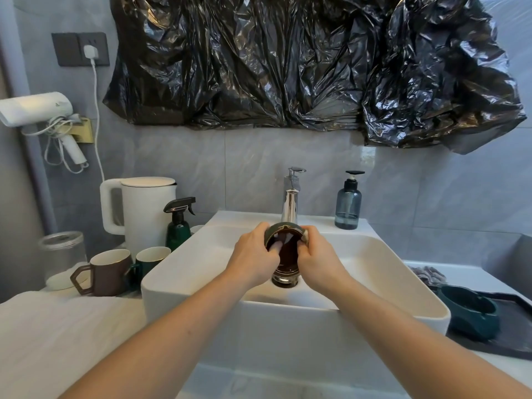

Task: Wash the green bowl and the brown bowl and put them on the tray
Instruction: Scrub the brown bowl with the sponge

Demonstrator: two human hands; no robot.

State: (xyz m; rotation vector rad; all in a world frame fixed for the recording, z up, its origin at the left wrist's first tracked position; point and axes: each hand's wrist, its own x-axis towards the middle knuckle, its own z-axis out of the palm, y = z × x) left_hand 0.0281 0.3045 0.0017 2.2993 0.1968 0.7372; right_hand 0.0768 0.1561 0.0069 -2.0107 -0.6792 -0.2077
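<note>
Grip: both hands, left hand (253, 254) and right hand (315, 262), holding brown bowl (285, 254) under tap (290, 203), over sink (178, 272).
Done: green bowl (469, 315) upside down on tray (509, 341).
Left: finishing wash, then brown bowl to tray.

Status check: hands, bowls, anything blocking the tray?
Left hand and right hand grip brown bowl over sink. Green bowl already on tray. Tray approach clear.
</note>
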